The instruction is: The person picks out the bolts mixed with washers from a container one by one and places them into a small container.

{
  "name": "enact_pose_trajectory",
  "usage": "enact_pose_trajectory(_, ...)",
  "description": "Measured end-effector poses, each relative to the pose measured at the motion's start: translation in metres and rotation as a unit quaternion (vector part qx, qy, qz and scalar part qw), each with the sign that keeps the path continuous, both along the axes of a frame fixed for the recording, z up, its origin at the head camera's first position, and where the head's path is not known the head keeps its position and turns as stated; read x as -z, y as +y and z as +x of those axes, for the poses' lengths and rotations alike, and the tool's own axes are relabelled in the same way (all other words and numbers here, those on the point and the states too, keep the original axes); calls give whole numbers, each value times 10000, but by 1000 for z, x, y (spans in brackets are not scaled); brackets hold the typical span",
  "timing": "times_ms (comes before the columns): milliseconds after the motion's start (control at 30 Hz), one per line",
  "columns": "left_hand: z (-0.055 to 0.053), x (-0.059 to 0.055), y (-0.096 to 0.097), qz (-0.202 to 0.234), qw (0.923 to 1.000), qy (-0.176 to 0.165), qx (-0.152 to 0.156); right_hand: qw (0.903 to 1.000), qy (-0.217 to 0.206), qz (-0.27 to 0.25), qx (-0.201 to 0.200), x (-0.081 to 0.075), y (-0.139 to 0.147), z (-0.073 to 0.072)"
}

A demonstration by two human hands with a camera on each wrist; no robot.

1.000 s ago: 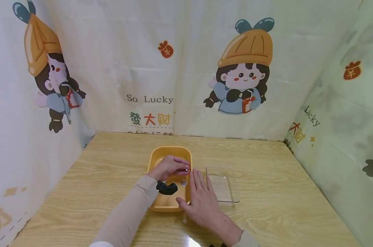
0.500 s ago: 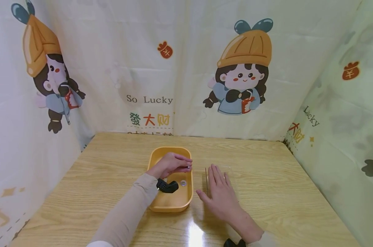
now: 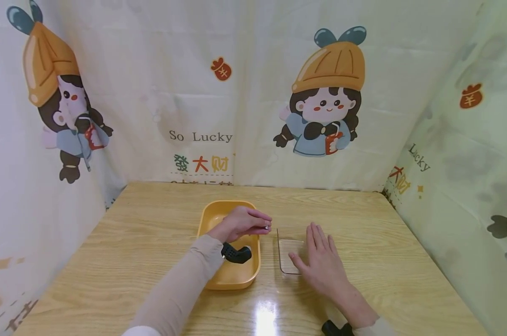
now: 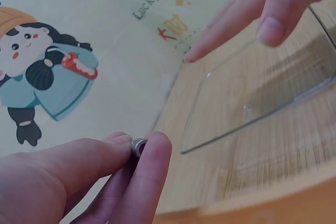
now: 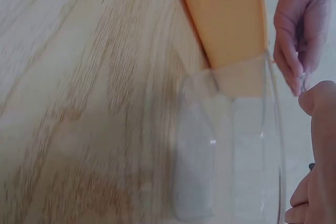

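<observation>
My left hand [image 3: 244, 222] is pinching a small metal piece [image 4: 138, 147] by the orange tray's [image 3: 232, 284] right edge. Right hand [image 3: 325, 265]: fingers straight, thumb apart, over the clear box's [image 3: 288, 256] right side.

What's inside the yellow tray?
Some bare bottom shows in the yellow tray, plus a shiny sliver beside the black wrist device. The left hand, sleeve and device block much of it, so I can't tell what's under them.
</observation>
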State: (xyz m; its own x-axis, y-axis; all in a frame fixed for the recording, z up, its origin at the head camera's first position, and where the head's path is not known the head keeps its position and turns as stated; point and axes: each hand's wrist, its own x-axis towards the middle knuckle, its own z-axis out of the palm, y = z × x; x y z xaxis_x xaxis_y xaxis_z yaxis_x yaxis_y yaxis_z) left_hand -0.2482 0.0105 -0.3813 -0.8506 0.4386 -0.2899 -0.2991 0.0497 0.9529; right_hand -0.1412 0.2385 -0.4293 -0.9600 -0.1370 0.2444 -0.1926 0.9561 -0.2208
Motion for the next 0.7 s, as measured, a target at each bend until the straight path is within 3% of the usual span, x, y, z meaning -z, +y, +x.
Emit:
enact_pose_trajectory(300, 4, -4, 21, 16, 9998, -13, 199, 9999, 70, 119, 40, 7, 6, -3)
enact_pose_trajectory(700, 6, 2, 47, -291, 9988, 155, 365, 9999, -149, 75, 17, 17, 9, -6)
